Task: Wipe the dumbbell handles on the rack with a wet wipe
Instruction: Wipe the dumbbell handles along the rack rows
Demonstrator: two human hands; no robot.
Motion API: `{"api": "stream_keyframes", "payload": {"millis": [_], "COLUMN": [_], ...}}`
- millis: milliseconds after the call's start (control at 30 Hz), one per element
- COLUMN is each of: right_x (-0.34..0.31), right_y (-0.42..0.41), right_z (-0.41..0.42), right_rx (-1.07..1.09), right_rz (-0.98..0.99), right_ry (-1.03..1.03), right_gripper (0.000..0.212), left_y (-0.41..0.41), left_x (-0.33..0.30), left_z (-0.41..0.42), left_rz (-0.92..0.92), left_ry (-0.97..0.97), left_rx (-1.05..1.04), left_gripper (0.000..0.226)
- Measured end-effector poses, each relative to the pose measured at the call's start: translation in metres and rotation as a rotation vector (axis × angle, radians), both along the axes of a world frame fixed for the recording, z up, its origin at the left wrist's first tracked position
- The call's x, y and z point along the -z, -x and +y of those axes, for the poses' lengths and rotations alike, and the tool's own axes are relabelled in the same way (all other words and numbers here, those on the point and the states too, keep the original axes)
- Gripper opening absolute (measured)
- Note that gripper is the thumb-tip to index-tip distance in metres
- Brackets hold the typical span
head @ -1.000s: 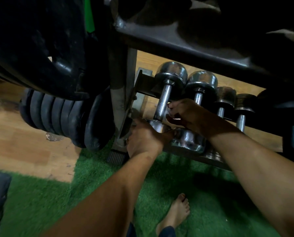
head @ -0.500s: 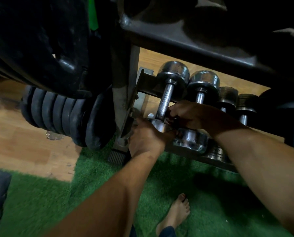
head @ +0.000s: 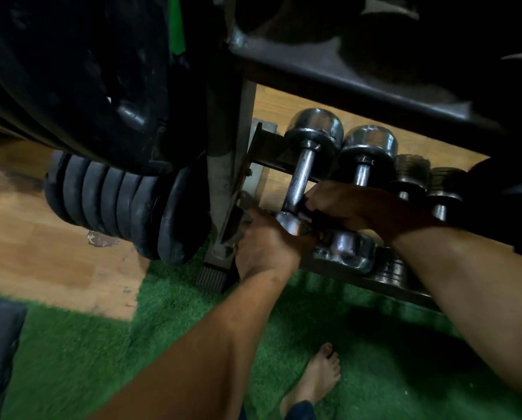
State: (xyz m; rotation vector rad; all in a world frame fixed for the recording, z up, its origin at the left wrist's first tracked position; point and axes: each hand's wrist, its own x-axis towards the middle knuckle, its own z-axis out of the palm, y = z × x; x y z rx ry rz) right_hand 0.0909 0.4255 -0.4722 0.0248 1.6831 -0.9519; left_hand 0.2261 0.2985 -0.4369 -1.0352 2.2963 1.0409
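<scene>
Several chrome dumbbells lie side by side on the rack's low shelf (head: 390, 287). The leftmost dumbbell (head: 299, 180) has a knurled steel handle. My right hand (head: 341, 204) reaches in from the right, and its fingers curl round the lower end of that handle. A small pale edge of the wet wipe (head: 306, 218) shows under them. My left hand (head: 262, 241) grips the near chrome head of the same dumbbell and hides most of it. The second dumbbell (head: 369, 144) lies right beside it, partly covered by my right wrist.
The rack's upright post (head: 223, 183) stands just left of my hands, and the dark upper shelf (head: 344, 74) hangs low above them. Black weight plates (head: 126, 207) are stacked to the left. My bare foot (head: 314, 380) stands on green turf (head: 132, 359) beside wooden floor (head: 41, 259).
My right hand has slid down the leftmost handle toward its near end. My left hand has stayed on the near head.
</scene>
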Motion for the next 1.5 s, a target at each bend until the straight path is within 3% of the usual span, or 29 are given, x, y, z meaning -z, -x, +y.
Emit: {"api": "stream_keyframes", "payload": {"millis": [167,267,433,500,567,733,767,900,1067,1267,1400,1500], "right_x": [0.004,-0.002,-0.051,-0.065,-0.071,-0.057,-0.054,-0.058,-0.058,-0.050,-0.048,-0.042], "right_y": [0.003,-0.001,0.004,0.011,0.020,0.019,0.017,0.011,0.014,0.016,0.013,0.014], "right_z": [-0.002,-0.002,-0.006,-0.012,-0.019,-0.032,-0.036,-0.056,-0.067,-0.072,-0.073,-0.076], "right_rx": [-0.170,-0.177,-0.176,-0.195,-0.295,-0.543,-0.610,-0.817,-0.857,-1.046,-1.046,-1.105], "right_rz": [0.132,0.135,0.155,0.338,0.694,1.527,1.536,1.208,1.239,1.135,1.214,1.042], "right_ry": [-0.072,-0.081,0.023,-0.026,-0.183,-0.310,-0.357,-0.492,-0.632,-0.449,-0.530,-0.459], "right_gripper": [0.025,0.009,0.009,0.017,0.022,0.017,0.017,0.022,0.023,0.026,0.022,0.029], "left_y": [0.000,0.001,0.002,0.001,0.001,0.001,0.001,0.000,0.001,0.000,0.000,0.000], "left_x": [0.000,0.000,0.001,0.002,0.001,0.000,0.000,0.000,-0.003,-0.001,0.000,0.002], "left_z": [0.000,0.001,0.002,0.002,0.002,0.002,0.002,0.002,0.002,0.001,0.002,0.002], "left_rz": [0.002,-0.004,0.007,0.015,0.002,-0.010,-0.004,0.020,0.027,0.034,0.036,0.037], "left_ry": [0.001,-0.003,0.013,0.011,0.014,0.015,0.012,-0.013,-0.007,-0.009,-0.006,-0.004], "left_rx": [0.012,0.012,0.012,0.003,0.001,0.010,0.009,0.007,0.008,0.004,0.006,0.010], "left_gripper": [0.123,0.119,0.125,0.126,0.130,0.132,0.130,0.125,0.128,0.123,0.119,0.114]}}
